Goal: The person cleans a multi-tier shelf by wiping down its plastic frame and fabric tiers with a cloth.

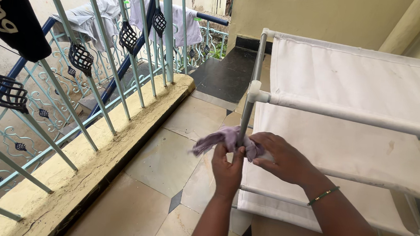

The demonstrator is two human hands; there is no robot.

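Both my hands hold a small lilac cloth (218, 138) wrapped around the grey upright pole (250, 93) of a white fabric shelf rack (352, 89). My left hand (227, 170) grips the cloth from below, at the pole's left side. My right hand (282, 158), with a thin bangle on the wrist, closes over the cloth on the pole's right side. A loose end of the cloth trails to the left.
A pale green metal railing (98, 74) on a low concrete kerb (90, 173) runs along the left. Clothes hang over a blue rail (143, 15) beyond it. A dark garment (9, 7) hangs at top left. Tiled floor (167, 154) lies between the kerb and the rack.
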